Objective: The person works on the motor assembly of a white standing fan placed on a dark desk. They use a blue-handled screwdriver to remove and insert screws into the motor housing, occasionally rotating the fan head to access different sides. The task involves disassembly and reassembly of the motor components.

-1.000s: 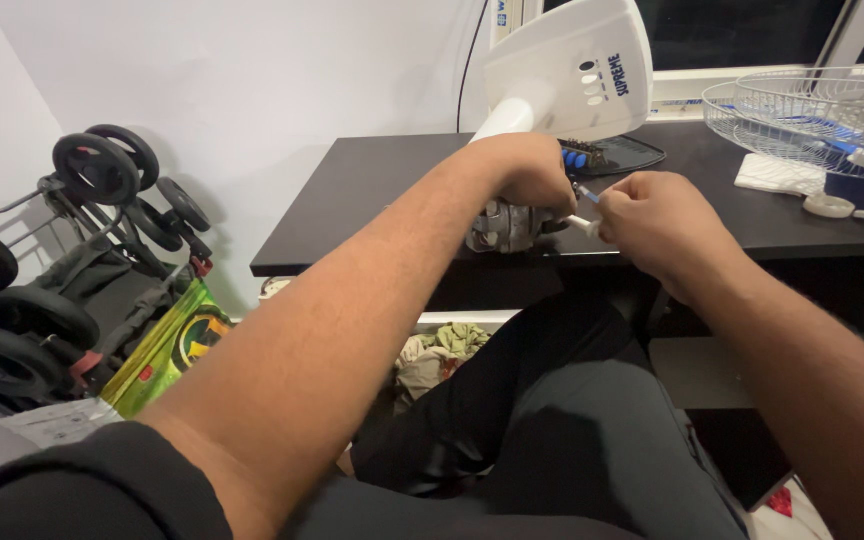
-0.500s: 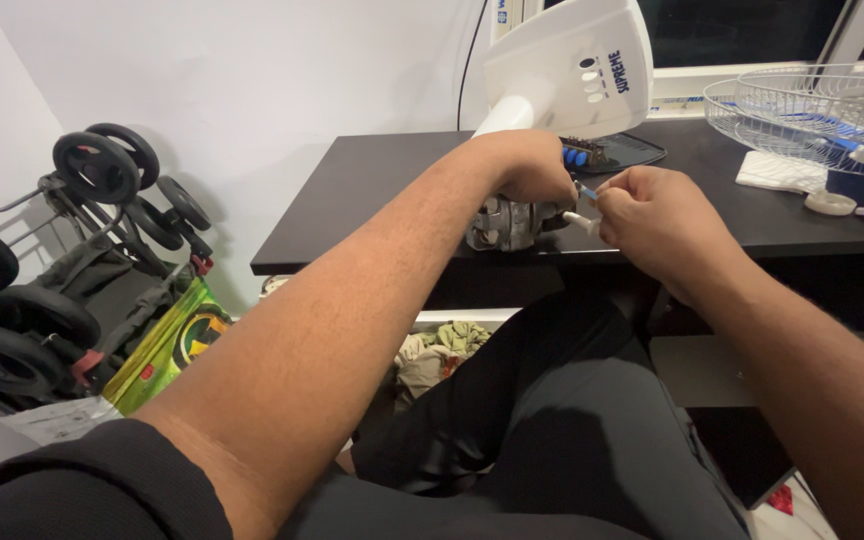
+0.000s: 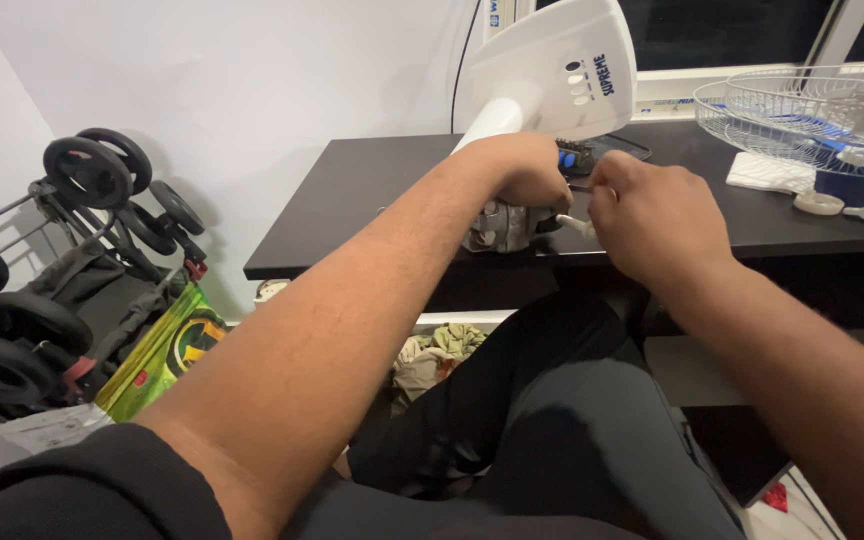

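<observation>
Right now the grey fan motor (image 3: pixel 497 226) sits at the front edge of the black desk (image 3: pixel 372 190), and the left hand (image 3: pixel 529 172) is clamped over its top, hiding most of it. The right hand (image 3: pixel 652 215) is closed just beside it, fingers pinched together on something small and pale at the motor's shaft; what that piece is cannot be made out. Behind the hands the white fan housing (image 3: pixel 562 75) leans up, and a dark tool with a blue tip (image 3: pixel 577 158) is mostly covered. Compared with half a second ago, both hands stay where they were, barely shifted. To the right, the wire fan grille (image 3: pixel 812 110) is cut off by the frame; left of the motor the desk offers open room, and a folded stroller (image 3: pixel 62 260) stands below.
</observation>
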